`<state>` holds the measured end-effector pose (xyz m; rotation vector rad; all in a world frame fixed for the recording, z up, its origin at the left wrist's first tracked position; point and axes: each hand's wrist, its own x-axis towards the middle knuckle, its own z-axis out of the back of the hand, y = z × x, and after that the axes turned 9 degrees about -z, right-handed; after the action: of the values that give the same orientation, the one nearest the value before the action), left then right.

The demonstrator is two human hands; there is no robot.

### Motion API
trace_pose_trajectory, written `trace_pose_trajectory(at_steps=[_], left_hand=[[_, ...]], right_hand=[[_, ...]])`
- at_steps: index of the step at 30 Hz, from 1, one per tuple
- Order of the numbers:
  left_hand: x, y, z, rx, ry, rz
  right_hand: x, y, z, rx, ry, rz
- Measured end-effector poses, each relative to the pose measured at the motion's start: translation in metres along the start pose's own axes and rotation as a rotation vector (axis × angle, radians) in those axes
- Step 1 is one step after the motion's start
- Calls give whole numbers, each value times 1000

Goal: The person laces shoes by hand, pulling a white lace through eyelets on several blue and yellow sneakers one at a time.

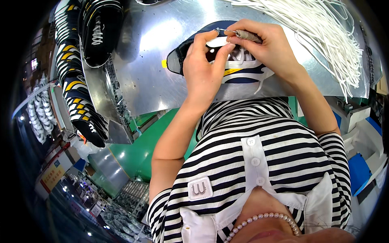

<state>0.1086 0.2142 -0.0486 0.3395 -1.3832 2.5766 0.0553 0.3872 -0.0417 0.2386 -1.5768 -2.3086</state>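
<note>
On the metal tabletop in front of me lies a navy shoe upper (243,77) with white and yellow stripes. My left hand (202,75) grips its upper edge, thumb and index finger curled around the opening. In my right hand (277,48) is a hook tool (248,36) with a wrapped, brownish handle and a thin metal shaft. The shaft points left, its tip beside my left index fingertip at the eyelet edge; the exact tip is hard to make out. A white lace (260,86) hangs loose from the upper's near side.
A large bundle of white laces (324,36) spreads over the table's right side. To the left stands a long row of nested striped shoe uppers (75,85), with more black uppers (99,40) beside it. The metal table (150,87) ends close to my body.
</note>
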Motion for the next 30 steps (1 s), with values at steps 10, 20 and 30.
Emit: trace_pose_trajectory(at_steps=[10,20,30], left_hand=[[-9,2,-14,-158,-230,95],[-13,-6,-9,111,-70,-90],[-12,-3,-12,-96,-107,59]], right_hand=[[-29,10,18,-215,-19,-19],[-22,5,-3,-645,-61,147],[-9,16,-2,-677,49,178]])
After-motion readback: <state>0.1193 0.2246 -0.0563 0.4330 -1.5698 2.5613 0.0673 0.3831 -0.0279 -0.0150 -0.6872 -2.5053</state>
